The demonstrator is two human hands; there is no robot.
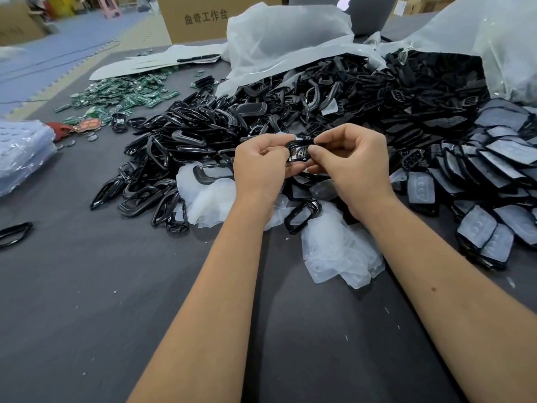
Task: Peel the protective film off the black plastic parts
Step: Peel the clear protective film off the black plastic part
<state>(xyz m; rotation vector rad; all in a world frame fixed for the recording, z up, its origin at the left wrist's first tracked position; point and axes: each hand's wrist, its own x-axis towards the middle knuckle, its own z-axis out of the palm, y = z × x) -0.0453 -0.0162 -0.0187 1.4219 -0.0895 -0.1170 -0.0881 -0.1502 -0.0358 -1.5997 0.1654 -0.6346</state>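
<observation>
Both hands hold one glossy black plastic frame part (299, 149) above the table, between a heap of parts and me. My left hand (258, 167) grips its left end with curled fingers. My right hand (351, 164) pinches its right end with thumb and fingertips. Whether film still covers the held part is unclear. Peeled translucent film pieces (337, 251) lie in a pile under and in front of my hands. A stack of black parts with film on them (499, 175) lies at the right.
A big heap of black frames (203, 132) spreads over the grey table (87, 301), spilling from white plastic bags (287, 36). Green circuit boards (125, 94) lie at the far left, a clear bag (23, 152) at the left edge, one lone frame (14, 234) near it.
</observation>
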